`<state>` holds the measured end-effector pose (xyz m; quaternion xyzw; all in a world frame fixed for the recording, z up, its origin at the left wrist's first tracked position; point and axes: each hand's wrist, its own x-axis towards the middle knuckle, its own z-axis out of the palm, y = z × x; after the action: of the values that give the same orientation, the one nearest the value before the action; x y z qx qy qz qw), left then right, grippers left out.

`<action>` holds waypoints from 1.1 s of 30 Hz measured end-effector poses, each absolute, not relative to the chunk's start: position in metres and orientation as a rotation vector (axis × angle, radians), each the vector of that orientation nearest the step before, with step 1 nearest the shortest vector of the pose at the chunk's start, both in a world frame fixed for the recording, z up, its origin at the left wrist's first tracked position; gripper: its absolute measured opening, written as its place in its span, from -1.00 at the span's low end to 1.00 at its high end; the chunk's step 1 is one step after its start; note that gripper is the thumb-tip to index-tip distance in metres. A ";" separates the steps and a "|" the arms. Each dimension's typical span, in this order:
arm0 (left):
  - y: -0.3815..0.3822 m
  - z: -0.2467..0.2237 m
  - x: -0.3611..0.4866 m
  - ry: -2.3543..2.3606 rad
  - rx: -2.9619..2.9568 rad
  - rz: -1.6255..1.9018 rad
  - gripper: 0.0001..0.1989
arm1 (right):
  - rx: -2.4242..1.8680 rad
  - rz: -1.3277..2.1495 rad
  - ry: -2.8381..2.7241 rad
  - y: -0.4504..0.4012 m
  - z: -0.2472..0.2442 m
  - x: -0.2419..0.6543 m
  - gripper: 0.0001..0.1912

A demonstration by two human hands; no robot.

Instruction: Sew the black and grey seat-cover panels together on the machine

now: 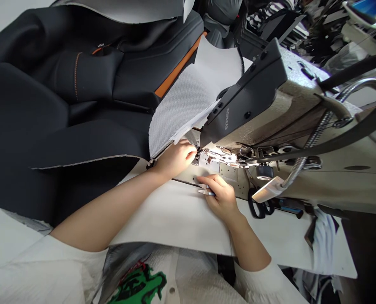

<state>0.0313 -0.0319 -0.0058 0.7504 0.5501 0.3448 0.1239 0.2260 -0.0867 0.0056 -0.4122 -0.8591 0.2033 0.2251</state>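
A sewing machine (248, 101) with a lit needle area stands right of centre. My left hand (178, 158) is closed beside its presser foot, at the edge of the grey mesh-backed fabric (178, 99); what its fingers pinch is too small to make out. My right hand (220, 195) is closed round small thread snips (207, 191), their pointed blades facing left above the white table's edge. Black upholstery material (93, 135) with orange stitching and an orange strip spreads over the left side, joining the grey piece near my left wrist.
Black-handled scissors (260, 207) lie right of my right hand. A lamp on a flexible metal neck (270, 189) hangs beside the machine. Striped cloth (324, 240) lies on the white table (175, 215) at the right. Piles of material fill the background.
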 end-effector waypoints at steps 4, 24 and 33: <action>-0.033 -0.005 0.031 1.599 2.182 1.011 -0.84 | -1.128 0.575 -2.365 -0.087 0.005 0.227 -0.64; -0.031 -0.003 0.033 1.592 2.188 0.989 -0.85 | -1.132 0.569 -2.374 -0.087 0.006 0.226 -0.62; -0.032 -0.006 0.032 1.606 2.213 1.031 -0.85 | -1.139 0.562 -2.367 -0.087 0.005 0.226 -0.62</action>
<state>0.0320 -0.0320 -0.0064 0.7528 0.5462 0.3506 0.1096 0.2261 -0.0869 0.0051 -0.4131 -0.8584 0.2037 0.2259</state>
